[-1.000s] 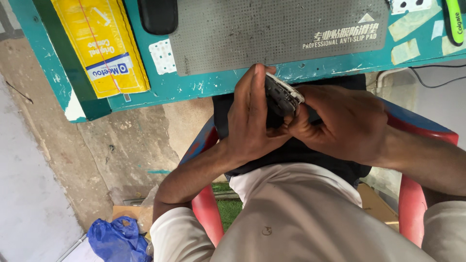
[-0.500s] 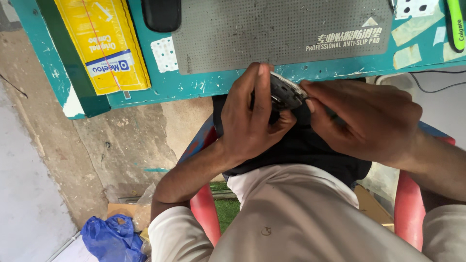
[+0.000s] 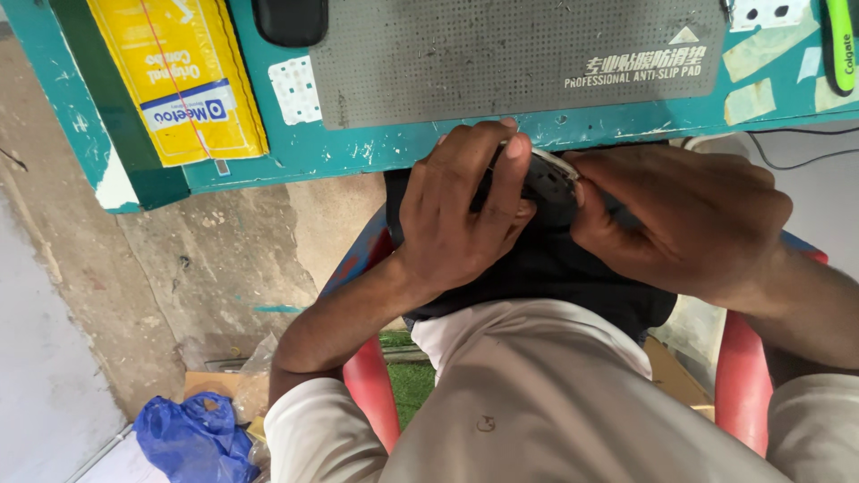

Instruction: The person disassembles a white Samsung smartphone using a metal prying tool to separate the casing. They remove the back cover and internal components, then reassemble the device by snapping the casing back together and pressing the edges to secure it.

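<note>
Dark and thin, with a pale metallic edge, a small flat device point(image 3: 548, 182) sits between both hands, just below the near edge of the teal table point(image 3: 376, 152) and over a black cloth point(image 3: 546, 268) on the person's lap. The left hand point(image 3: 461, 210) wraps it from the left, its fingers point(image 3: 510, 179) curled over the top face and closed on it. The right hand point(image 3: 689, 219) meets it from the right, fingertips pinched together at the device's right edge; whether they hold a small tool there cannot be told.

Just beyond the fingers, on the table, lies a grey perforated mat point(image 3: 501, 54). Further left of the left hand are a white dotted sticker point(image 3: 293, 89), a black rounded object point(image 3: 288, 20) and a yellow packet point(image 3: 183, 76). Far right of the right hand, a green tube point(image 3: 839, 45) lies at the table's corner. Below the arms, red chair arms point(image 3: 741, 376) show, and down left on the floor lies a blue plastic bag point(image 3: 192, 438).
</note>
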